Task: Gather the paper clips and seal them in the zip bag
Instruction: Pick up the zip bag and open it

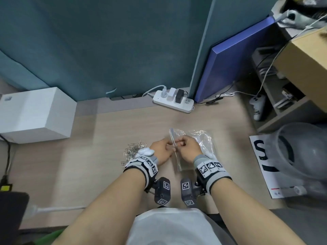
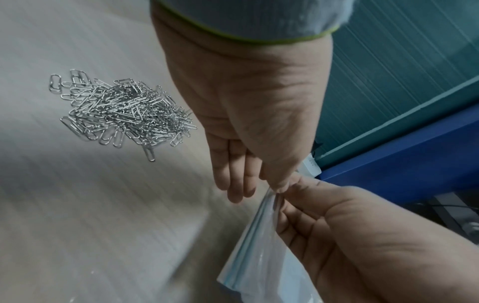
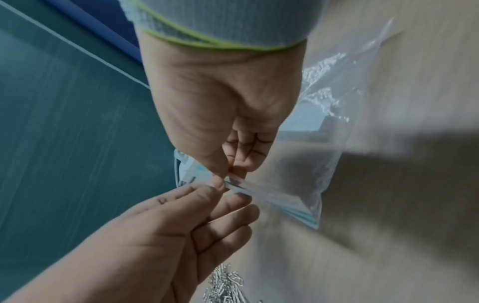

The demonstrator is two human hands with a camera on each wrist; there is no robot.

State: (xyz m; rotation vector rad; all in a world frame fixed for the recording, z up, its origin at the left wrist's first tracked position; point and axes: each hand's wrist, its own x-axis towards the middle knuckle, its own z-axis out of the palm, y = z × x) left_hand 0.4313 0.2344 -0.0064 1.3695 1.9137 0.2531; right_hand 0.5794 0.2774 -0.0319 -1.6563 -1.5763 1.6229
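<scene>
A clear zip bag is held above the wooden desk, its zip strip running toward me between my hands. My left hand pinches the strip with thumb and forefinger; in the left wrist view its other fingers hang straight. My right hand pinches the same strip from the other side, thumb against forefinger. The bag looks empty. A pile of silver paper clips lies on the desk just left of my left wrist, spread loose in the left wrist view.
A white box stands at the left, a white power strip at the back by a teal partition. A printed sheet and a grey helmet lie at the right. A blue board leans behind.
</scene>
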